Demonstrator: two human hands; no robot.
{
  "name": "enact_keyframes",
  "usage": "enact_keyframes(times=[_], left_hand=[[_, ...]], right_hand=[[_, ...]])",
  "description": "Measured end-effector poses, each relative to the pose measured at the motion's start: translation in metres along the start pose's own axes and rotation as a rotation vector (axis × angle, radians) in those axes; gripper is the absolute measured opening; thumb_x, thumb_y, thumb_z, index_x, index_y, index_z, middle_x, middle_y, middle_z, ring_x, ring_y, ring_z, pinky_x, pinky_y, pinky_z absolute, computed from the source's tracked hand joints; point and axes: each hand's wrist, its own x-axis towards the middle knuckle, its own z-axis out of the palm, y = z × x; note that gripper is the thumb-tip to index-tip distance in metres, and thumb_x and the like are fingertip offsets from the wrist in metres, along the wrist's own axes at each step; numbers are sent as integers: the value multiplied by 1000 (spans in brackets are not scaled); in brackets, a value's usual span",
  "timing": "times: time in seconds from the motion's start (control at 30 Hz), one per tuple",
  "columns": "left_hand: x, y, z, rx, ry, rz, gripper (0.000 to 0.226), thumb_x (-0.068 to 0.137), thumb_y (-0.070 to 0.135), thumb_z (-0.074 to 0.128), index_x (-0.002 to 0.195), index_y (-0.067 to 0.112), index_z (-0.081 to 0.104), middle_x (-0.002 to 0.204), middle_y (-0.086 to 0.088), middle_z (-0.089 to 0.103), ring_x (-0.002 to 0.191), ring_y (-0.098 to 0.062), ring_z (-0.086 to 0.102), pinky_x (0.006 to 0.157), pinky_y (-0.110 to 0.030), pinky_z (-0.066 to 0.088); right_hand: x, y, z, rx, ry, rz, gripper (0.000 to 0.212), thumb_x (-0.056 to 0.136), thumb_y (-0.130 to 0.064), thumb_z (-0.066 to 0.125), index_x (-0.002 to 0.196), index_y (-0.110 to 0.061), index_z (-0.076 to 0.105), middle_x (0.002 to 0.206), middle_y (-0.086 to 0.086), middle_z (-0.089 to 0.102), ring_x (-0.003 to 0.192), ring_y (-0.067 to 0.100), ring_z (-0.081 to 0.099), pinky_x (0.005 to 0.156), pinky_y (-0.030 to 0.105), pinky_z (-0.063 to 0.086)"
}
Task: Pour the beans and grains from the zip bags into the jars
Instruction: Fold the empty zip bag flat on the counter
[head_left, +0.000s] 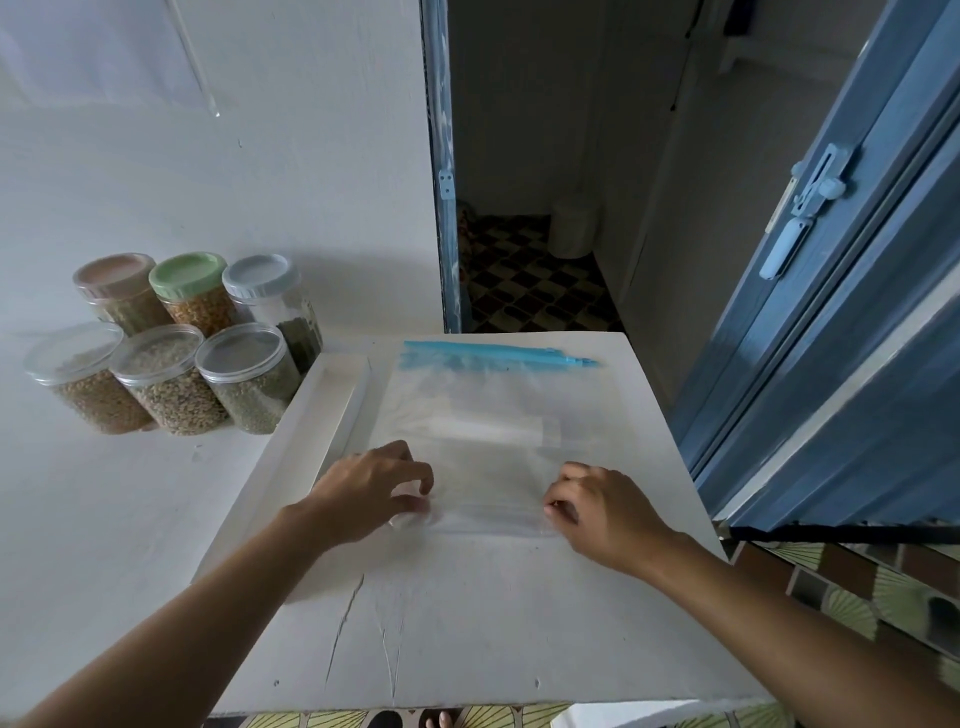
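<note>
Head view, looking down at a white table (467, 623). In the middle lies a clear zip bag (488, 431), flat and seemingly empty, with its blue zip strip (493, 351) at the far edge, at 12 o'clock.

The two hands are apart, one at each near corner of the bag. The left hand (369, 488), at 8 o'clock from the bag's middle, has curled fingers and pinches the near-left corner. The right hand (602, 512), at 4 o'clock, pinches the near-right corner the same way. The plastic between them looks folded or creased along the near edge.

At 10 o'clock, on a white surface beside the table, six lidded jars stand close together in two rows. The back row has a pink-lidded jar (117, 291), a green-lidded jar (192, 291) and a grey-lidded jar (270, 296). The front row has three clear-lidded jars (163, 374). All hold grains or beans in tan, yellow and green.

At 12 to 1 o'clock an open doorway shows a dark patterned tile floor (530, 280). At 2 to 3 o'clock stands a blue door (857, 364) with a pale latch (805, 208).
</note>
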Motion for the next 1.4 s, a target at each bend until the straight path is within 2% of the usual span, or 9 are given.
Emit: enact_keyframes(times=[0.17, 0.27, 0.37, 0.53, 0.73, 0.83, 0.97, 1.17, 1.4], left_hand=[[2, -1, -1, -48, 11, -33, 17, 98, 44, 63, 108, 35, 73, 93, 16, 62, 83, -9, 57, 70, -26, 40], [5, 6, -1, -34, 0, -56, 20, 92, 49, 69, 108, 37, 67, 96, 16, 63, 83, -10, 57, 70, -28, 46], [3, 10, 1, 62, 86, 15, 27, 87, 48, 75, 107, 38, 61, 108, 12, 58, 93, -12, 56, 74, -32, 52], [-3, 11, 13, 165, 242, 259, 14, 85, 21, 79, 86, 35, 76, 93, 16, 70, 85, -12, 63, 71, -31, 45], [-17, 9, 25, 264, 245, 297, 45, 80, -3, 54, 100, 32, 75, 98, 11, 74, 76, -14, 68, 81, -34, 47], [-27, 15, 23, 185, 231, 269, 25, 100, 23, 47, 105, 29, 71, 96, 10, 69, 75, -15, 68, 65, -29, 53], [-27, 13, 17, 138, 237, 225, 38, 98, 61, 47, 108, 33, 70, 100, 15, 67, 81, -10, 66, 58, -26, 51], [-9, 4, 14, 27, 226, 86, 45, 96, 62, 44, 103, 32, 76, 97, 16, 71, 87, -13, 69, 64, -25, 48], [21, -3, -2, -156, -21, -97, 36, 89, 59, 61, 94, 26, 74, 77, 19, 64, 70, 2, 57, 67, -18, 44]], right_hand=[[-2, 0, 5, -128, 153, -97, 6, 81, -16, 75, 81, -22, 72, 80, -8, 59, 84, 19, 53, 64, 35, 44], [3, -4, 7, -94, 145, -168, 40, 70, 6, 76, 97, -22, 72, 89, -7, 59, 87, 20, 54, 67, 37, 46], [11, -2, 11, -95, 49, -274, 63, 61, 23, 57, 103, -21, 75, 91, -3, 60, 85, 20, 53, 66, 35, 48], [12, 3, 9, -86, -17, -308, 56, 64, 14, 49, 101, -17, 77, 90, 0, 63, 81, 25, 57, 60, 30, 47], [-5, -3, 7, -69, 23, -259, 22, 89, -19, 51, 93, -17, 72, 89, -4, 60, 80, 19, 56, 64, 34, 50], [-8, -4, 8, -81, 51, -251, 27, 93, -43, 54, 92, -20, 69, 86, -5, 56, 76, 17, 55, 61, 31, 48], [-2, 1, 13, -76, 117, -234, 32, 100, -40, 48, 87, -19, 69, 81, -5, 56, 68, 19, 58, 51, 32, 47], [10, 4, 9, 61, 161, -81, 27, 98, -36, 56, 83, -18, 69, 76, -6, 66, 64, 20, 62, 54, 30, 46], [28, 5, 2, 157, 129, 25, 12, 92, -29, 72, 97, -23, 63, 83, -7, 68, 72, 18, 63, 64, 31, 50]])
